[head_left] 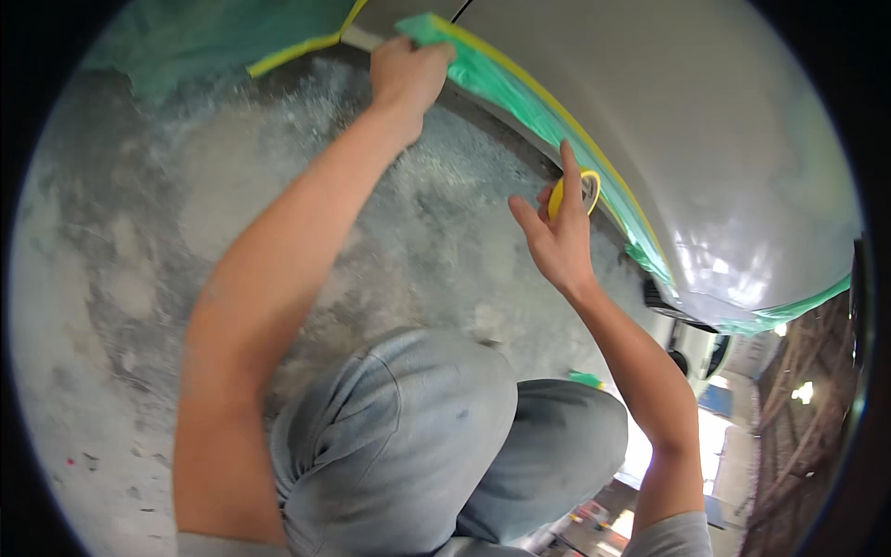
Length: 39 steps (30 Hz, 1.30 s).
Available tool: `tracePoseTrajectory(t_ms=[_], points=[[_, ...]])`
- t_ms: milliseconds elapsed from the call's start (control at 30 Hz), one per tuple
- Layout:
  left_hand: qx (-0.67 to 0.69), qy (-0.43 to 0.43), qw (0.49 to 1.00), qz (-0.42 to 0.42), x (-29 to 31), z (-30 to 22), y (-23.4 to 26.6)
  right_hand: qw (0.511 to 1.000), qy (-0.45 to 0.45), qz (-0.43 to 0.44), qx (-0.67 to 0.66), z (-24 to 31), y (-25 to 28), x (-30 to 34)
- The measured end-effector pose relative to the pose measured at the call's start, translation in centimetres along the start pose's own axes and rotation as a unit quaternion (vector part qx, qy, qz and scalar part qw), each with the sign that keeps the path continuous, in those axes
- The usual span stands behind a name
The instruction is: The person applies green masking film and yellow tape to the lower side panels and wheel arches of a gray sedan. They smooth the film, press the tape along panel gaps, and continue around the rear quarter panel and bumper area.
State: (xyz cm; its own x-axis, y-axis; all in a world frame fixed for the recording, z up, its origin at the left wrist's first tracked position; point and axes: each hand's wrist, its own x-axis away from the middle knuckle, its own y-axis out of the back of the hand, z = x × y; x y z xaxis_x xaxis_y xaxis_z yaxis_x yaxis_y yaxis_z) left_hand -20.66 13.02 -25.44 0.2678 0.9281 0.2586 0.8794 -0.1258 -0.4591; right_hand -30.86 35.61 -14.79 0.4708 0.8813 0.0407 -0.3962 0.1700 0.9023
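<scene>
Two bare hands reach forward along the lower edge of a grey car. The left hand [406,76], the farther one, has its fingers curled in against the upper end of a strip of green film [518,98]; its fingertips are hidden, so I cannot tell whether it pinches the film or only presses on it. The right hand [564,239], nearer the body, is partly open: the index finger points straight forward to the lower edge of the film, the thumb sticks out to the left, and the remaining fingers, mostly hidden, hold a roll of yellow tape [591,190] just beside the strip

The green film follows the bottom of a smooth grey car panel [668,121] in a long curve, with a line of yellow tape [548,97] along its upper side. At the upper left is a green sheet [213,37], also edged in yellow. Beneath the hands spreads a mottled grey floor [232,167]. Between the forearms, at the bottom, are two bent knees in grey trousers [408,427]. Off to the lower right, the background is blurred, with a patch of bright light [710,436]
</scene>
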Motion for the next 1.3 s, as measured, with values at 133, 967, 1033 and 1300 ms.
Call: tracePoseTrajectory(t_ms=[133, 967, 1033, 1300], points=[[-0.100, -0.184, 0.978, 0.000, -1.6, 0.7, 0.9, 0.994, 0.040, 0.023, 0.100, -1.8, -1.5, -3.0], [-0.433, -0.351, 0.829, -0.032, 0.6, 4.5, 4.9, 0.922, 0.267, -0.097, 0.265, -2.8, -8.7, -9.9], [-0.436, -0.478, 0.760, 0.059, 1.7, 5.6, 4.4, 0.926, 0.267, -0.095, 0.250, -2.7, -8.8, -10.1], [-0.460, -0.510, 0.726, 0.048, -1.7, 3.2, 3.7, 0.947, 0.275, 0.012, 0.165, -0.5, -7.4, -6.7]])
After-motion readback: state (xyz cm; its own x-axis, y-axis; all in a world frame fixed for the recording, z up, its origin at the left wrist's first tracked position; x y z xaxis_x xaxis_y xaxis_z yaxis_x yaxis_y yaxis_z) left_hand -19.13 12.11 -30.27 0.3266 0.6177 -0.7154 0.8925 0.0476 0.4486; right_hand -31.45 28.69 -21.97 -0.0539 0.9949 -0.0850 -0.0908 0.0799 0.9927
